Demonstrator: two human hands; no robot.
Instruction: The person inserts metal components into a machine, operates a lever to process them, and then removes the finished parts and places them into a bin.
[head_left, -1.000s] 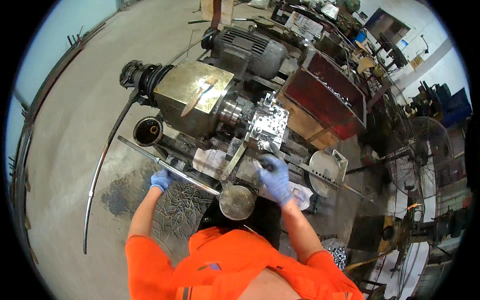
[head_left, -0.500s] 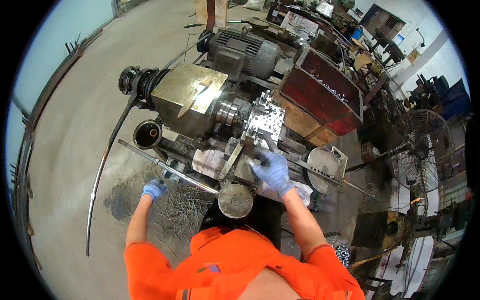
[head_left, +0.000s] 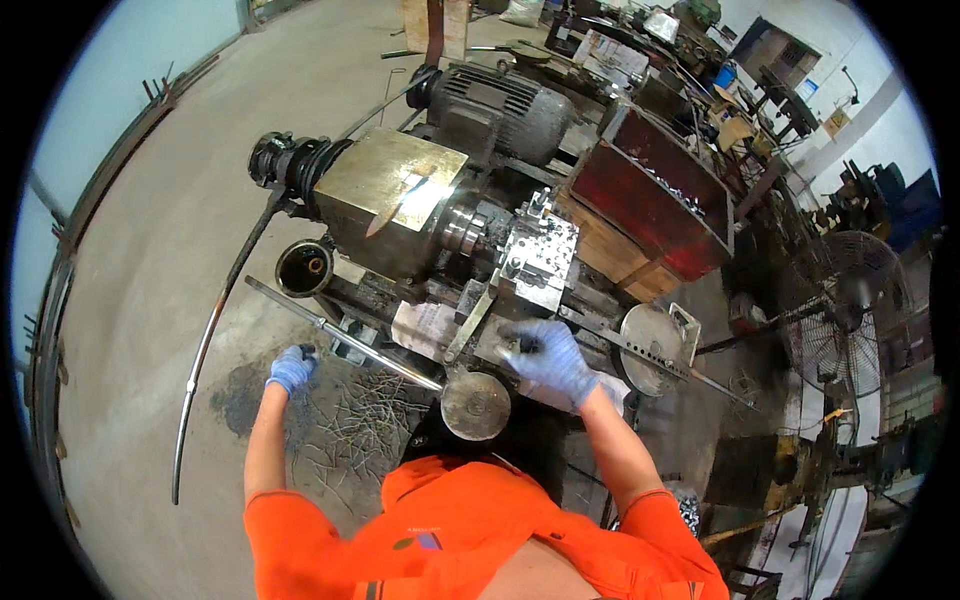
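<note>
A lathe-like machine with a brass-coloured box (head_left: 385, 180) stands before me. Its round metal spindle (head_left: 462, 230) faces a bright metal tool block (head_left: 540, 255) covered with chips. My right hand (head_left: 555, 362), in a blue glove, hovers at the near side of that block, beside a flat lever (head_left: 470, 328). Its fingers are curled in; a dark patch shows between thumb and fingers, and I cannot make out what it is. Low on the left, my gloved left hand (head_left: 291, 371) is closed beside a long metal rod (head_left: 370, 352), apart from it. What it holds, if anything, is hidden.
A dark motor (head_left: 500, 110) sits behind the box. A red bin (head_left: 650, 195) with small metal parts rests on wood at the right. Thin metal scraps (head_left: 365, 420) litter the floor. Farther right stands a fan (head_left: 845, 290); a long bar (head_left: 205, 365) slants down at left.
My right hand has drawn back from the tool block toward me, its stretched fingers now curled. The left hand has shifted slightly left in the picture. The whole view has moved a little.
</note>
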